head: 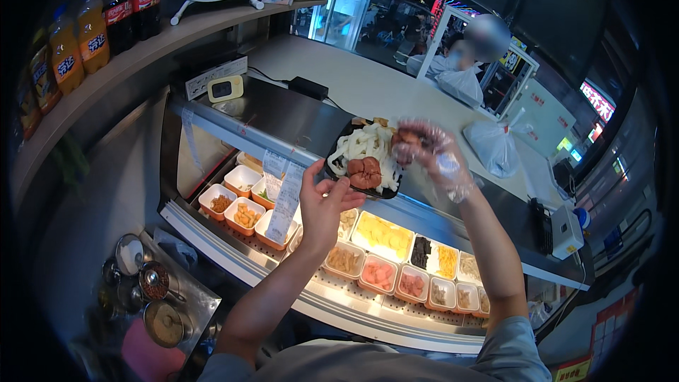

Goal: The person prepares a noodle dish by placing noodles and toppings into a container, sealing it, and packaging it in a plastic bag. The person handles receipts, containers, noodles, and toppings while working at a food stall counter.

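Note:
My bare left hand (329, 196) holds a black food tray (390, 193) by its near left edge, above the steel top of a lit display case. White noodles (366, 143) fill much of the tray, with a reddish-brown piece of food (365, 172) on them and tan pieces at the far edge. My right hand (427, 151), in a clear plastic glove, is at the tray's right side. Its fingers close around more reddish-brown food (407, 142), partly hidden and blurred by motion.
Below, the display case (286, 297) holds several food tubs; paper slips (284, 201) hang over it. Soft-drink bottles (119, 16) and a round mirror stand on the left shelf. Condiment bowls (163, 323) sit lower left. Tied plastic bags (496, 143) lie beyond the counter, near a person (456, 58).

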`<state>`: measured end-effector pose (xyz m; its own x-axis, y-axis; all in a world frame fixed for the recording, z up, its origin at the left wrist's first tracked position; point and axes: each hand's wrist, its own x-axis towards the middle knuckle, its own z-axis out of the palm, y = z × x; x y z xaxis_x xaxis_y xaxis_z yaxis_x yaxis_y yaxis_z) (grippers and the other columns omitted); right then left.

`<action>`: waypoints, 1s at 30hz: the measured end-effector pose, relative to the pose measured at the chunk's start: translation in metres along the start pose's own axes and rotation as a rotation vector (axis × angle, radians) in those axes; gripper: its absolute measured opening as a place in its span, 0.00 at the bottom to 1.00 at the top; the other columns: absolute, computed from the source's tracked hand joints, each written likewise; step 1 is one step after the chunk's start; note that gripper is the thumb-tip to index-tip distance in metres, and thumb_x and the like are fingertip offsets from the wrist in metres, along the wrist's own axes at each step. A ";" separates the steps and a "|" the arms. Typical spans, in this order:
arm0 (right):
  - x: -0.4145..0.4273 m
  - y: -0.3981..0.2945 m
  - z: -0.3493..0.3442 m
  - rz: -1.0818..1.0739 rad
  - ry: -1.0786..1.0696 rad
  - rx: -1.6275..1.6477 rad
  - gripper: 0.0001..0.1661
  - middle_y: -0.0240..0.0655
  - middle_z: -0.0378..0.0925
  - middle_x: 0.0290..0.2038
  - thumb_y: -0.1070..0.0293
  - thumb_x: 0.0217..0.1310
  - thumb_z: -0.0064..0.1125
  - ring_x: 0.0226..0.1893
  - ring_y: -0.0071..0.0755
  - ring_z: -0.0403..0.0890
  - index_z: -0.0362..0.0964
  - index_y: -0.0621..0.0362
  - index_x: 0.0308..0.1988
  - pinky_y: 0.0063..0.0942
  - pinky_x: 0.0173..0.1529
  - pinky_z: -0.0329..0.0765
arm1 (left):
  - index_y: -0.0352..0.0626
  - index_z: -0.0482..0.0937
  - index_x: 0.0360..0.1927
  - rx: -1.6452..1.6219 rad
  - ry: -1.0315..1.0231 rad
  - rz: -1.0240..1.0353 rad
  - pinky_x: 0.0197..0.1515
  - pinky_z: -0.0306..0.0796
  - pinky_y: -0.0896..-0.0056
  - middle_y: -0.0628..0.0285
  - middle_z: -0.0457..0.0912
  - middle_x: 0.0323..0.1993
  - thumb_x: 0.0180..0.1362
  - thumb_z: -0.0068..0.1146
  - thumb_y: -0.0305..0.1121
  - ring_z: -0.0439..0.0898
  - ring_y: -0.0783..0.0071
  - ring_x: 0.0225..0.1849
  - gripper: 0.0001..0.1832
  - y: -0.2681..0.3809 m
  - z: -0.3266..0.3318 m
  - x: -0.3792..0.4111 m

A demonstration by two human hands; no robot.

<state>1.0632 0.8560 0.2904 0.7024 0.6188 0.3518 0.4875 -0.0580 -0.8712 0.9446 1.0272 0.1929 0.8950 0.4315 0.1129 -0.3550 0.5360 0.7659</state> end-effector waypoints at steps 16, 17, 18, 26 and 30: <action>0.126 0.037 0.006 -0.015 -0.206 -0.813 0.27 0.50 0.82 0.47 0.53 0.68 0.55 0.46 0.47 0.82 0.76 0.64 0.54 0.35 0.55 0.75 | 0.36 0.55 0.65 0.010 0.034 -0.019 0.41 0.85 0.64 0.53 0.76 0.38 0.66 0.52 0.24 0.84 0.62 0.35 0.28 0.000 0.006 0.037; 0.124 0.036 0.004 -0.008 -0.183 -0.854 0.28 0.52 0.81 0.48 0.52 0.68 0.54 0.48 0.50 0.82 0.75 0.65 0.55 0.36 0.57 0.75 | 0.37 0.55 0.66 0.012 0.022 -0.026 0.41 0.85 0.64 0.53 0.76 0.38 0.66 0.52 0.24 0.84 0.61 0.36 0.28 -0.001 0.007 0.038; 0.117 0.034 0.001 -0.077 -0.090 -0.865 0.31 0.56 0.78 0.52 0.51 0.69 0.52 0.51 0.57 0.79 0.72 0.66 0.58 0.37 0.60 0.72 | 0.38 0.55 0.66 0.012 0.010 -0.032 0.41 0.85 0.64 0.53 0.76 0.38 0.66 0.53 0.25 0.85 0.60 0.37 0.28 -0.002 0.007 0.039; -0.057 -0.029 -0.020 -0.222 0.026 -0.299 0.34 0.53 0.73 0.59 0.47 0.72 0.44 0.61 0.51 0.74 0.70 0.67 0.59 0.44 0.65 0.68 | 0.33 0.74 0.52 0.336 -0.102 0.203 0.36 0.83 0.73 0.57 0.80 0.34 0.64 0.54 0.22 0.85 0.70 0.37 0.13 -0.012 -0.079 -0.016; -0.195 0.065 0.008 0.282 -0.104 0.531 0.46 0.50 0.71 0.62 0.33 0.70 0.39 0.65 0.47 0.70 0.64 0.66 0.64 0.46 0.68 0.64 | 0.36 0.80 0.50 0.587 -0.378 -0.132 0.39 0.79 0.74 0.61 0.80 0.41 0.58 0.67 0.25 0.82 0.75 0.41 0.16 -0.090 -0.083 -0.063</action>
<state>0.9540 0.7375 0.1628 0.6993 0.7114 0.0702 -0.0546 0.1511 -0.9870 0.8978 1.0126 0.0644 0.9907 0.0512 0.1260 -0.1281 0.0408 0.9909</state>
